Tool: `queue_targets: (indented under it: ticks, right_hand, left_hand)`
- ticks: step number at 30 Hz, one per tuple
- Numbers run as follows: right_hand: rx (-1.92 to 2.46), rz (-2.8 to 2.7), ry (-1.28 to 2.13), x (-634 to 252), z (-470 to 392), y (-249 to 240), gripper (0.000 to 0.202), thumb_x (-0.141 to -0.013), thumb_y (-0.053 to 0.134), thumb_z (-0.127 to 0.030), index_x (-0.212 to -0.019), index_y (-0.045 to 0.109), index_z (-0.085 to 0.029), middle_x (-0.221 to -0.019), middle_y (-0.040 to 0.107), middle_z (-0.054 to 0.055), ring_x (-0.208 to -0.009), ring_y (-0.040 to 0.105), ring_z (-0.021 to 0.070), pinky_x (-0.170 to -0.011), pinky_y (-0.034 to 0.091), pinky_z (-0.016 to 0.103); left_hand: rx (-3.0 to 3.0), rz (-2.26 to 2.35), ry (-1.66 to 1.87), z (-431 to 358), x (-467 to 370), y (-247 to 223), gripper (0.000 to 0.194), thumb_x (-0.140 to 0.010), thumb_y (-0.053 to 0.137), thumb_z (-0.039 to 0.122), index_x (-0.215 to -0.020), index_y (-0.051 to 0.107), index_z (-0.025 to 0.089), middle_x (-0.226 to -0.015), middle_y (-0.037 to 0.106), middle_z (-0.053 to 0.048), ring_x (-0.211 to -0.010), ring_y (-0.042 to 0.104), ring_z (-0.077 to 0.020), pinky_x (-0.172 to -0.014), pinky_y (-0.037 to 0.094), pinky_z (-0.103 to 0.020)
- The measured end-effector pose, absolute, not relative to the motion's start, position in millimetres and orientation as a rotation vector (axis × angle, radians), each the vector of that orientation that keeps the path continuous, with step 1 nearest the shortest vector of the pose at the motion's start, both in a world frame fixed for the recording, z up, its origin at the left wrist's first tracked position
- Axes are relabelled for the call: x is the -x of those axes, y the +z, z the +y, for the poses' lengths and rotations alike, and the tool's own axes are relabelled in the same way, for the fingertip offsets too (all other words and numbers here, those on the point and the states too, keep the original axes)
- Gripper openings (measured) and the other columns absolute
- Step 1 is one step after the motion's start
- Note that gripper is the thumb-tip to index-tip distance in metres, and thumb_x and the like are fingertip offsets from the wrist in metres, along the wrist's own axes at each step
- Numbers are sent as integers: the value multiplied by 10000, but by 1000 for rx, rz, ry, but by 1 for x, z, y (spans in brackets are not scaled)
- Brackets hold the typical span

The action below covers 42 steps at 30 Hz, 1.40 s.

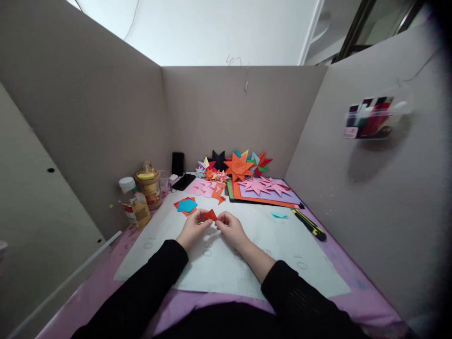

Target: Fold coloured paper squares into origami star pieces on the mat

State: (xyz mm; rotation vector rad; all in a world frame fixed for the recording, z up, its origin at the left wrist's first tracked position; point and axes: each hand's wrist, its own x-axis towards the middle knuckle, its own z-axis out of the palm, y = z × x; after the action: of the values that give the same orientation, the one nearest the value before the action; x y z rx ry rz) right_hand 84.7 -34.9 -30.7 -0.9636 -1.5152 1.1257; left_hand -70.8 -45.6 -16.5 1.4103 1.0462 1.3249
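Between my two hands is a small folded piece of red-orange paper, raised a little above the white sheet. My left hand pinches its left side, thumb in front. At the lower right corner my right hand grips it between thumb and fingertips. Just behind my left hand lie blue paper pieces on top of orange ones. A small orange folded piece rests beyond my right hand, and a turquoise folded piece lies farther right.
Paper stars lean at the back wall; pink stars lie on stacked coloured sheets. A yellow-black utility knife is at the right edge. A bottle, a jar and a phone stand or lie left. Grey partitions enclose the table.
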Motion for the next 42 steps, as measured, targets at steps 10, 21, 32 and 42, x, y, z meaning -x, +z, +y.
queue_targets:
  ticks: [10,21,32,42]
  right_hand:
    - [870,-1703,731,-90,-38,-24,49,-730,508,-179,-696,543,-189,-739,545,10,-703,518,140,-586,430,244]
    - [764,-1782,682,-98,-37,-20,70,-741,542,-141,-781,553,-198,-938,524,51,-842,519,155,-650,451,258]
    - [777,-1833,817,-98,-36,-21,75,-737,544,-146,-785,545,-204,-1018,485,52,-931,503,164,-683,448,265]
    - [812,-1762,788,-96,-34,-22,32,-726,547,-169,-723,529,-196,-875,522,27,-819,514,154,-630,422,256]
  left_hand:
    - [-1689,1148,1388,-49,70,-18,176,-667,670,263,-767,571,156,-818,610,-42,-782,589,-164,-637,479,-257]
    - [-2390,1041,1643,-54,80,-17,90,-766,545,104,-731,576,180,-822,664,-54,-788,621,-149,-773,493,-316]
    - [-2423,979,1601,-57,80,-15,138,-779,500,86,-721,583,179,-823,662,-58,-782,622,-141,-753,504,-306]
    - [-1619,1166,1433,-49,71,-17,220,-699,638,228,-866,505,174,-737,648,-14,-681,624,-141,-618,479,-242]
